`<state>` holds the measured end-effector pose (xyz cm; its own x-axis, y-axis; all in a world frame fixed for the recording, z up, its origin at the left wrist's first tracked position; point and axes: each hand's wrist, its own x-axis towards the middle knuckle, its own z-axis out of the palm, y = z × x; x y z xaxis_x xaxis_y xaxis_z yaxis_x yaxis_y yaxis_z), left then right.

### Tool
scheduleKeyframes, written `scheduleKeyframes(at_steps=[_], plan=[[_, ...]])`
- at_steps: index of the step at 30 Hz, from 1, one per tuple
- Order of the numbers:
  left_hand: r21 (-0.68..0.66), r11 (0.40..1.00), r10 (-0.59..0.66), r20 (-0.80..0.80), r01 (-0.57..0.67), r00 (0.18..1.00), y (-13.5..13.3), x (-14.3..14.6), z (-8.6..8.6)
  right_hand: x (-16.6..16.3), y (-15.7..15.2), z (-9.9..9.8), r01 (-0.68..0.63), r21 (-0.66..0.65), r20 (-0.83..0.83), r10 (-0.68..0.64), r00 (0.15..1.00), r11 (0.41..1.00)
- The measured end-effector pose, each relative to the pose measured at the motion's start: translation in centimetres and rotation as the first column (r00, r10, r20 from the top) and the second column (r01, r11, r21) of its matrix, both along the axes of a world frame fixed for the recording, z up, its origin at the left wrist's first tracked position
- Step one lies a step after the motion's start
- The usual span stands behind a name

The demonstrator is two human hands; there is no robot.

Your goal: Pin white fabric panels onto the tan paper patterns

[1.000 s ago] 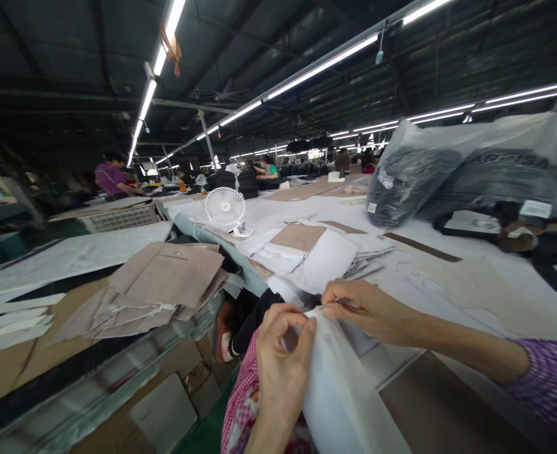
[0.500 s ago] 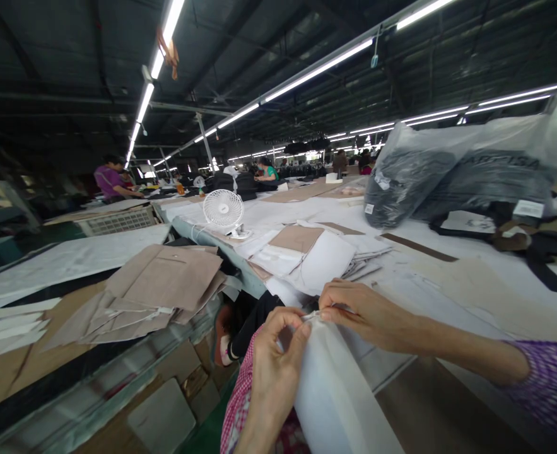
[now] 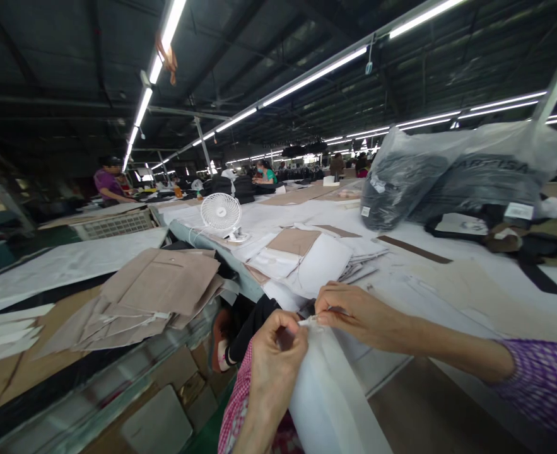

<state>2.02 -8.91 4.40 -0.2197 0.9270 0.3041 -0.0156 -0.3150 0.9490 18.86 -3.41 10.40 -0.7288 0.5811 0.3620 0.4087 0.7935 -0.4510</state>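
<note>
A length of thin white cloth (image 3: 328, 384) hangs down from my two hands toward my lap, with its top edge bunched up. My left hand (image 3: 278, 356) is closed in a pinch on the left end of that edge, thumb against forefinger. Just to the right, the fingers of my right hand (image 3: 354, 315) are closed on the same edge. A short bit of the crumpled edge shows between the fingertips. Beyond the hands lie stacked white and tan fabric pieces (image 3: 323, 258) on the table.
A small white fan (image 3: 221, 213) stands at the table's left edge. Plastic bags of dark goods (image 3: 405, 183) sit at the right, near a dark brown strip (image 3: 415, 248). On a lower surface at left lie tan panels (image 3: 162, 280). Several people work farther back.
My left fingertips have drawn slightly left and down along the cloth's edge, showing more of it between the hands. My right hand keeps its pinch. The view has shifted slightly.
</note>
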Motion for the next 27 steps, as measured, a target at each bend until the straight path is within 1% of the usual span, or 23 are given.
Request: scheduleKeyframes(at_steps=[2,4,5,7,8,9,11,13,14,15,16,17,19,21,22,23,25,27], plan=[[-0.071,0.992,-0.095,0.067,0.100,0.993,0.0,-0.5,-0.1,0.1,0.1,0.0,-0.011,0.034,0.003,0.011,1.000,0.999],[-0.092,0.975,-0.182,0.201,0.203,0.963,-0.2,-1.0,0.0,0.2,0.1,0.2,-0.029,0.049,-0.002,0.029,1.000,0.998],[-0.081,0.971,-0.197,0.263,0.225,0.944,-0.3,-1.2,0.2,0.2,0.0,0.4,-0.032,0.043,-0.002,0.032,0.999,0.999],[-0.041,0.980,-0.174,0.315,0.196,0.933,-0.4,-1.5,0.7,0.3,-0.2,0.6,-0.029,0.017,0.005,0.029,1.000,0.999],[-0.024,0.986,-0.149,0.286,0.162,0.946,-0.5,-1.5,1.0,0.3,-0.2,0.7,-0.023,0.007,0.010,0.023,1.000,1.000],[-0.014,0.991,-0.127,0.219,0.134,0.967,-0.4,-1.5,1.3,0.3,-0.3,0.7,-0.018,0.004,0.017,0.018,1.000,1.000],[-0.022,0.994,-0.110,0.026,0.111,0.994,-0.1,-1.2,1.7,0.2,-0.3,0.6,-0.013,0.024,0.023,0.012,1.000,1.000],[-0.076,0.989,-0.137,-0.123,0.128,0.983,0.4,-0.8,1.9,0.2,-0.2,0.4,-0.011,0.067,0.016,0.010,1.000,0.998],[-0.121,0.981,-0.169,-0.147,0.152,0.975,0.7,-0.5,1.9,0.2,-0.1,0.3,-0.010,0.087,0.009,0.009,1.000,0.996],[-0.168,0.968,-0.208,-0.137,0.184,0.969,0.9,-0.3,1.9,0.3,0.0,0.3,-0.010,0.091,0.003,0.010,1.000,0.996],[-0.207,0.953,-0.245,-0.107,0.220,0.963,1.1,-0.1,1.8,0.4,0.1,0.3,-0.013,0.072,-0.001,0.013,1.000,0.997],[-0.237,0.937,-0.279,-0.073,0.255,0.957,1.3,0.0,1.7,0.5,0.3,0.4,-0.014,0.025,-0.002,0.014,1.000,1.000],[-0.269,0.912,-0.330,-0.033,0.310,0.943,1.4,0.0,1.7,0.9,0.7,0.6,0.002,-0.151,0.010,0.000,1.000,0.989],[-0.274,0.893,-0.375,-0.017,0.356,0.927,1.3,-0.2,1.8,1.3,1.0,1.0,0.009,-0.353,0.037,0.005,0.999,0.936],[-0.274,0.882,-0.398,0.002,0.384,0.917,1.3,-0.3,1.9,1.4,1.2,1.2,0.000,-0.425,0.051,0.023,0.998,0.905],[-0.274,0.869,-0.419,0.033,0.411,0.908,1.2,-0.3,2.0,1.6,1.3,1.4,-0.019,-0.473,0.062,0.055,0.997,0.881],[-0.276,0.849,-0.437,0.114,0.452,0.892,1.0,-0.3,2.2,1.9,1.5,1.6,-0.076,-0.507,0.066,0.127,0.990,0.859],[-0.272,0.858,-0.407,0.155,0.435,0.900,0.9,-0.2,2.3,2.1,1.6,1.7,-0.109,-0.514,0.064,0.165,0.984,0.851]])
